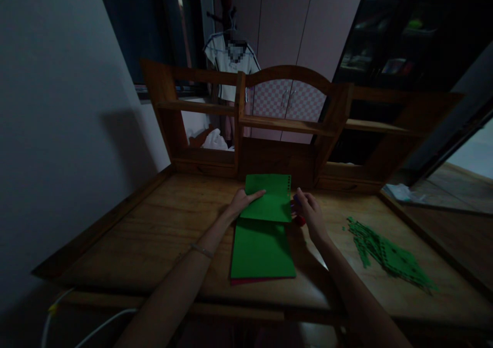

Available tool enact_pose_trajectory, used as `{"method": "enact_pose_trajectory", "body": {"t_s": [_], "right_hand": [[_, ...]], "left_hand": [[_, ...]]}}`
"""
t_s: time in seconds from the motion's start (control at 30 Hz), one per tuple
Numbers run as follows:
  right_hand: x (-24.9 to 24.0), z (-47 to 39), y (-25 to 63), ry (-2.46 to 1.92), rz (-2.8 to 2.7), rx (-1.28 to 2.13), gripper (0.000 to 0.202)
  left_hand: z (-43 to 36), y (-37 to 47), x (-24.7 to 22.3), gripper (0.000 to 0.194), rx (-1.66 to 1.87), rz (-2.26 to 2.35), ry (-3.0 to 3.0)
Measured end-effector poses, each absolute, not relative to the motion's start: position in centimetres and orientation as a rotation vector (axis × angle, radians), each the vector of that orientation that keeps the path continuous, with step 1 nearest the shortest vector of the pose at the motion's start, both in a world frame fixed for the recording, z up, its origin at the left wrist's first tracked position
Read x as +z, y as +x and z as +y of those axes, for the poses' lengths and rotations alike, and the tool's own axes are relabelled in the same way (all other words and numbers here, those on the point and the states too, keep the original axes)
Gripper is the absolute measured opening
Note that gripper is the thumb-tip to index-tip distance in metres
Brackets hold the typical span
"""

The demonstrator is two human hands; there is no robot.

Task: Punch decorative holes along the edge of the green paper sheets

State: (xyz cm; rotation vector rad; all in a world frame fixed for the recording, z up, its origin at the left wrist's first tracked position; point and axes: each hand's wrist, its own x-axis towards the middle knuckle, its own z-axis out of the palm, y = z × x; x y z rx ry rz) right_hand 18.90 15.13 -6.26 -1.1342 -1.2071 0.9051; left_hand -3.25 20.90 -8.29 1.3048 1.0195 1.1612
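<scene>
My left hand [242, 200] grips a green sheet [268, 204] by its left edge, thumb stretched over the front and the other fingers behind. A column of small dark holes runs down the sheet's upper right edge. At that right edge, my right hand [309, 210] is closed on a small purple object [296, 199], mostly hidden by the fingers. Just below it shows a red round thing [300, 220]; whether it touches the hand I cannot tell. Under the raised sheet lies a stack of green sheets [263, 250] with a reddish layer at the bottom.
Green sheets with cut-out holes [400, 261] and perforated strips [362, 250] lie in a pile on the right of the wooden desk [165, 235]. A wooden shelf unit [285, 124] stands along the back. White cables [103, 325] hang at the lower left.
</scene>
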Motion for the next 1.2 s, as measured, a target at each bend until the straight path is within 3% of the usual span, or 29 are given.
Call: {"method": "enact_pose_trajectory", "body": {"t_s": [1.2], "right_hand": [[-6.54, 15.39, 18.63, -1.148, -1.222, 0.901, 0.044]], "left_hand": [[20.75, -3.36, -8.20, 0.059, 1.128, 0.992, 1.309]]}}
